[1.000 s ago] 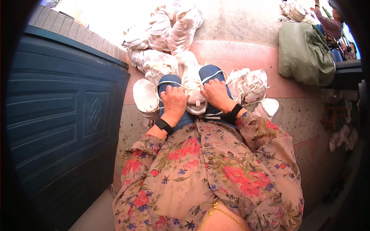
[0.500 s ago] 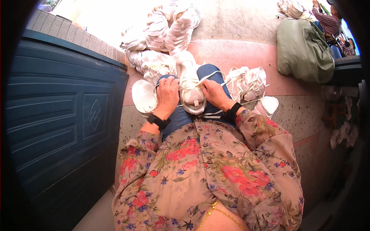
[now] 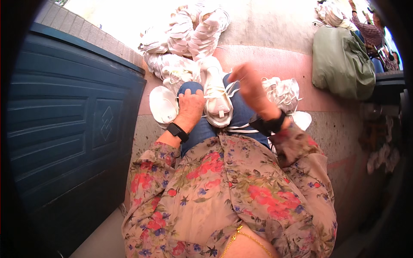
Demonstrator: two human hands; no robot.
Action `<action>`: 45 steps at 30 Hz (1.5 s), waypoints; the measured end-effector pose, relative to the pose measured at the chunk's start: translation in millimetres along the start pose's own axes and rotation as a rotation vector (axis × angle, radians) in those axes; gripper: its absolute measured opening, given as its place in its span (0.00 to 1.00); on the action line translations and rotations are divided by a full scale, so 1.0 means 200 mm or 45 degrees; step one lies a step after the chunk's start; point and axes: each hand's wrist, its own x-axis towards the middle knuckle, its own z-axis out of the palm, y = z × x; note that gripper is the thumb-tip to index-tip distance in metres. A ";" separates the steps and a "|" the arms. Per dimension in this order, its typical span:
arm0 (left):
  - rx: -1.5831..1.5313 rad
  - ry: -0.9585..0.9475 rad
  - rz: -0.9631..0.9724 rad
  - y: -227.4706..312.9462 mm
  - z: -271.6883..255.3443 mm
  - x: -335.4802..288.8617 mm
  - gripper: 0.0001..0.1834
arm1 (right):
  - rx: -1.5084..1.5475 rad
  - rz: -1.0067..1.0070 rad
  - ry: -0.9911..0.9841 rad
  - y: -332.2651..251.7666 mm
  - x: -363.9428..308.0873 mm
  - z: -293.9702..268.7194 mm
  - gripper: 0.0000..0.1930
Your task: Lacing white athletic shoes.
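A white sneaker [image 3: 218, 105] lies between my blue-jeaned knees, its toe pointing away from me and its pale laces loose over the front. Beside its left edge, my left hand [image 3: 190, 105] rests over the knee with fingers curled, closed on a shoelace mostly hidden by the hand. My right hand [image 3: 254, 88] is raised above the right knee, to the right of the sneaker. Its fingers are smeared by motion. A pale lace loop reaches from the sneaker toward those fingers; whether they grip it cannot be made out. Another lace [image 3: 241, 129] crosses my right thigh.
Piles of white shoe pieces [image 3: 189, 36] lie ahead. A white shoe [image 3: 163, 105] stands left of my knee, and a laced white bundle [image 3: 282, 92] lies to the right. A dark blue panelled door [image 3: 77, 120] borders the left. Beyond a green sack [image 3: 342, 60], a person [image 3: 370, 32] sits.
My right hand has lifted away from the sneaker, up and to the right, and the lace near it has shifted. The left hand stays beside the sneaker. The view has moved slightly.
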 end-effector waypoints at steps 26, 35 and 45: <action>-0.541 -0.089 -0.268 -0.02 0.06 -0.03 0.10 | -0.614 0.454 -0.743 0.20 -0.29 0.47 0.08; -0.692 0.140 -0.618 -0.09 0.10 -0.10 0.08 | 0.581 1.004 -1.303 0.03 -0.15 0.02 0.09; -0.970 -0.221 -0.389 -0.04 -0.08 0.02 0.12 | 1.521 0.159 -0.185 -0.34 -0.02 -0.57 0.09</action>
